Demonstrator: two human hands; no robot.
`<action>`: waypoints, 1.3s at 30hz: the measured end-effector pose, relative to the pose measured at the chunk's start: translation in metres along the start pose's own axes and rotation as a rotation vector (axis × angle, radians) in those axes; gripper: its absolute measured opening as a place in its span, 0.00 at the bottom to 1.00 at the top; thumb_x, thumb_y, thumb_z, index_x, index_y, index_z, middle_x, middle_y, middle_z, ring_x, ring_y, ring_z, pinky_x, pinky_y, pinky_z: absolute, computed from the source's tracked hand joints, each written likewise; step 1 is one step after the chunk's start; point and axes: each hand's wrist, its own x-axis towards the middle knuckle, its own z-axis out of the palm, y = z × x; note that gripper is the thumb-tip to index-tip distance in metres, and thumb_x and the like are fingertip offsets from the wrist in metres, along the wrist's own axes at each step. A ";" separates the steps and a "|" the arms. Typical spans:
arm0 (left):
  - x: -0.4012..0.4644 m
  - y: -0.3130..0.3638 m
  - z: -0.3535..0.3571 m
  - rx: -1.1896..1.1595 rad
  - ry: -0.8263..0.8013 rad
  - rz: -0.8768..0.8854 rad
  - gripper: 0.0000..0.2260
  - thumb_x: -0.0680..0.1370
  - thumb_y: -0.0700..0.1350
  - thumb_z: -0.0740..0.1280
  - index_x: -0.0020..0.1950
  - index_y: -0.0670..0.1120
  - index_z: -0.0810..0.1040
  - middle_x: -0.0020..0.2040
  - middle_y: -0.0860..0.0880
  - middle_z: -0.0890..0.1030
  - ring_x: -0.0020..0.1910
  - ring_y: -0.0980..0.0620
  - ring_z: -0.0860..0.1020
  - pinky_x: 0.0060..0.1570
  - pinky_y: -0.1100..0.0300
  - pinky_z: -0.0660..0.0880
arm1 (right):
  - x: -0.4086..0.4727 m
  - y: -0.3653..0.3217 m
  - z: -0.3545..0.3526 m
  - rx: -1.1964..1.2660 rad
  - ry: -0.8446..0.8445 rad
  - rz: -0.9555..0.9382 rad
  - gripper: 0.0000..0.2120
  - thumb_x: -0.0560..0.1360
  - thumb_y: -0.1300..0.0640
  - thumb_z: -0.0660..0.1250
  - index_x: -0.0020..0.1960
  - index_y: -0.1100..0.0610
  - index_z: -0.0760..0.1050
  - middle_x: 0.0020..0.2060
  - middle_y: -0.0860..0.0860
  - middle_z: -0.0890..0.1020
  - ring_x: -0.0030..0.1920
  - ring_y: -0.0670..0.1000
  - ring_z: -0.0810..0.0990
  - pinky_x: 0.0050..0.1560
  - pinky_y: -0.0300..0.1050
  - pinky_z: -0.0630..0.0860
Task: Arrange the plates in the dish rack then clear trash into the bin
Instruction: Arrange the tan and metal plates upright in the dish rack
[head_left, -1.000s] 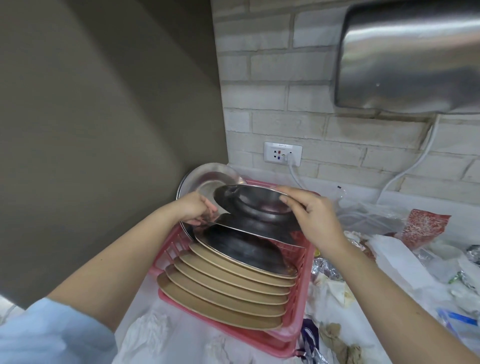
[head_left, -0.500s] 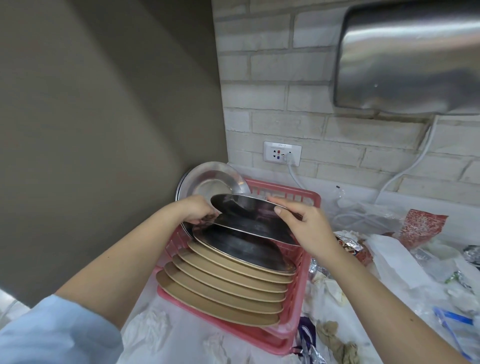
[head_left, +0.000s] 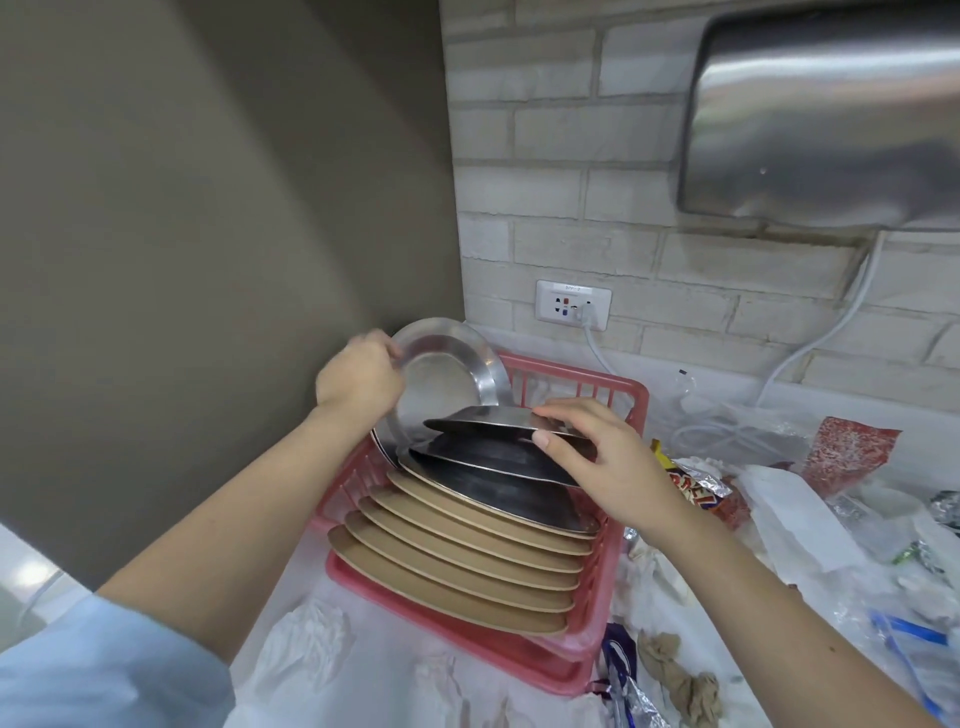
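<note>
Care is needed at the rack's back end: the upright steel plate (head_left: 447, 374) is gripped at its rim by the left hand (head_left: 361, 376) and should be tilted clear. The dark plate (head_left: 498, 422), pinched by the right hand (head_left: 605, 465), can then be slotted behind its neighbours in the pink dish rack (head_left: 631, 400) (trash (head_left: 779, 499) waits on the worktop).

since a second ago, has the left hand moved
Yes. The left hand went up and back from the dark plate's edge to the rim of the steel plate standing by the corner, which it now grips.
</note>
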 end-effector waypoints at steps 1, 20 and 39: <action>-0.001 -0.002 -0.001 0.069 0.086 0.067 0.13 0.78 0.39 0.62 0.61 0.48 0.74 0.62 0.45 0.74 0.59 0.43 0.76 0.51 0.49 0.74 | 0.001 -0.001 0.001 -0.031 0.017 -0.014 0.20 0.76 0.35 0.58 0.64 0.40 0.74 0.60 0.35 0.75 0.64 0.38 0.71 0.65 0.42 0.69; 0.011 0.004 0.015 0.241 -0.103 -0.069 0.16 0.79 0.40 0.65 0.62 0.38 0.64 0.63 0.37 0.75 0.61 0.35 0.76 0.51 0.47 0.73 | 0.007 -0.002 0.006 -0.076 0.115 -0.108 0.15 0.80 0.44 0.58 0.62 0.43 0.78 0.57 0.38 0.79 0.60 0.39 0.73 0.61 0.31 0.65; 0.002 0.008 -0.004 0.111 0.064 0.372 0.08 0.82 0.43 0.56 0.51 0.47 0.56 0.48 0.41 0.77 0.36 0.37 0.72 0.36 0.50 0.66 | 0.025 0.002 0.007 -0.003 0.047 -0.013 0.14 0.81 0.46 0.58 0.64 0.40 0.75 0.59 0.37 0.78 0.60 0.35 0.71 0.59 0.22 0.60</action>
